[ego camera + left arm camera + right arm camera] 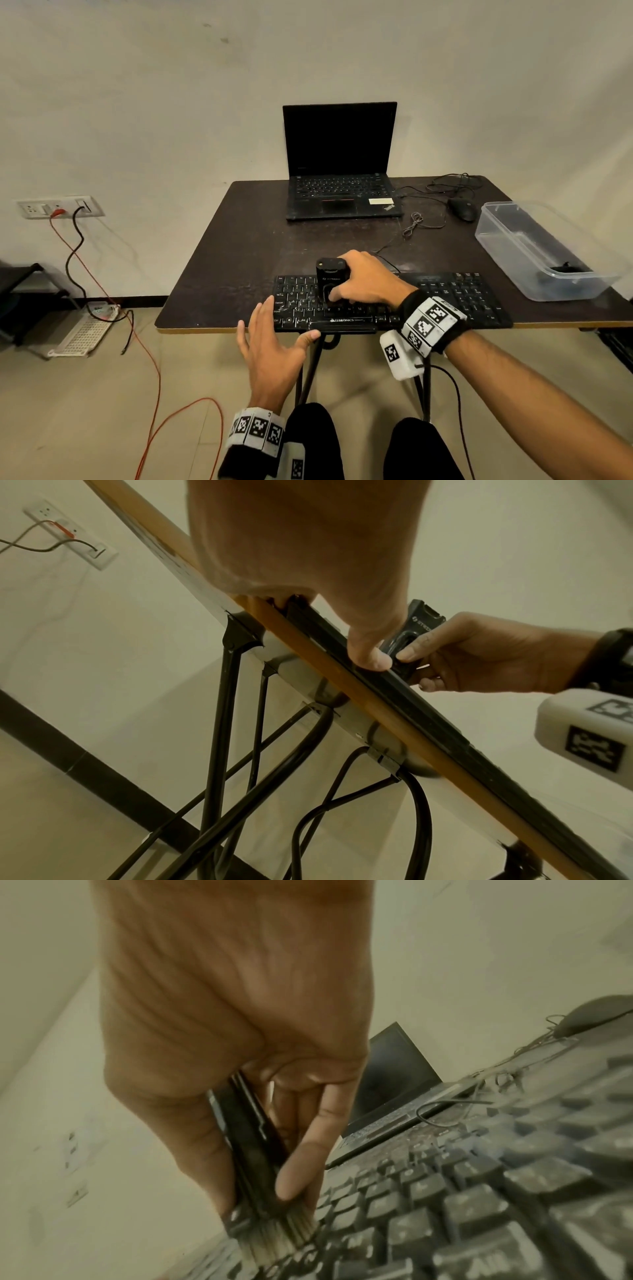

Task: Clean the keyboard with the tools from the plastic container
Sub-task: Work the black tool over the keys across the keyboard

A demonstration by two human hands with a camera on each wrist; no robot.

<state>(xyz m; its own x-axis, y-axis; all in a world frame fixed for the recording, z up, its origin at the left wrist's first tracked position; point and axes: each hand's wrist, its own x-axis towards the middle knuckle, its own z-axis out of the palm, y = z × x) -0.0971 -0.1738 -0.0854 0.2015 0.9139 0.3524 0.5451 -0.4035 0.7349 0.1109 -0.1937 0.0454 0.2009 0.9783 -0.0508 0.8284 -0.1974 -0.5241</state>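
Note:
The black keyboard (pixel 445 298) lies along the table's front edge. My right hand (pixel 366 284) grips a black brush tool (pixel 330 277) upright over the keyboard's left half. In the right wrist view the pale bristles (pixel 274 1237) press onto the keys (pixel 479 1204), with my fingers (pixel 301 1164) curled round the black body (pixel 253 1145). My left hand (pixel 274 342) is at the keyboard's front left corner with its fingers straight and spread. Its thumb (pixel 371 656) touches the keyboard's front edge (pixel 428 712). The clear plastic container (pixel 507 240) stands at the right, with a dark item (pixel 565 268) inside.
An open black laptop (pixel 342 161) stands at the back of the dark table (pixel 239 257), with a black mouse (pixel 463 209) and tangled cables (pixel 414 222) to its right. Folding table legs (pixel 219 723) run below the edge. Cords trail over the floor at left.

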